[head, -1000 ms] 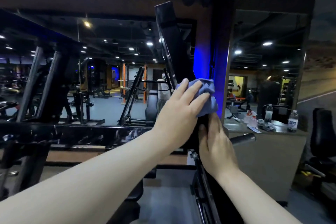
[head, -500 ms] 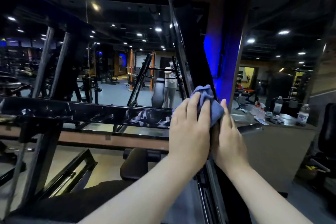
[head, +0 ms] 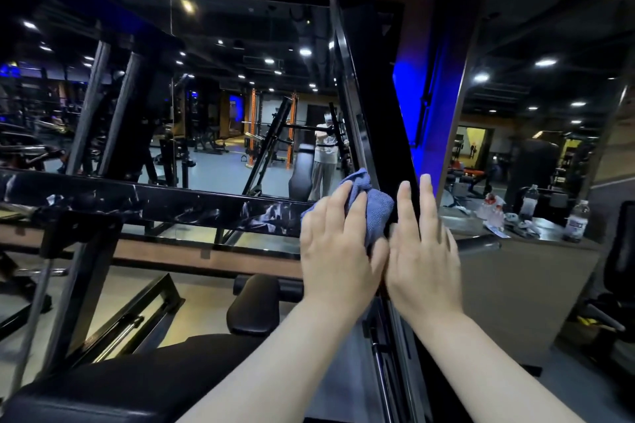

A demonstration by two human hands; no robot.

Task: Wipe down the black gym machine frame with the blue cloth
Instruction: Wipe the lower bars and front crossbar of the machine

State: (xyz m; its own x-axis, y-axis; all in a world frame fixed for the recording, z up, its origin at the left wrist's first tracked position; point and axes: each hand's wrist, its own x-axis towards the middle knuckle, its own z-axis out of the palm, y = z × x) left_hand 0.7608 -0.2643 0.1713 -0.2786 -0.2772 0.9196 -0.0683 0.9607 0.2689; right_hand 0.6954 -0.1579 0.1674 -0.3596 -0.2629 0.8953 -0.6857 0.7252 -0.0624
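The grip here is a flat press rather than a clench: the left hand (head: 338, 251) lies with its fingers stretched out over the blue cloth (head: 374, 211), pinning the bunched fabric against the near face of the slanted black frame post (head: 372, 113), and no finger visibly curls round it. The right hand (head: 424, 251) is released, holding nothing, its straight fingers laid flat on the post's right side just beside the cloth. The cloth looks soft, light and limp, a ribbed weave crumpled into a wad that bulges past the fingertips, so it should fold to any edge but will likely slide or drop if the pressure lets up; the best hold is probably palm and fingers spread wide over the wad. The post, by contrast, looks rigid, heavy and glossy-smooth, fixed in place, with hard corners that the cloth would need wrapping around. A black crossbar (head: 171, 197) meets the post at the left, and a padded seat (head: 113, 385) lies below. Farther out, a mirror wall reflects the gym, and at the right a table (head: 546, 240) carries water bottles (head: 577, 221) and small clutter.
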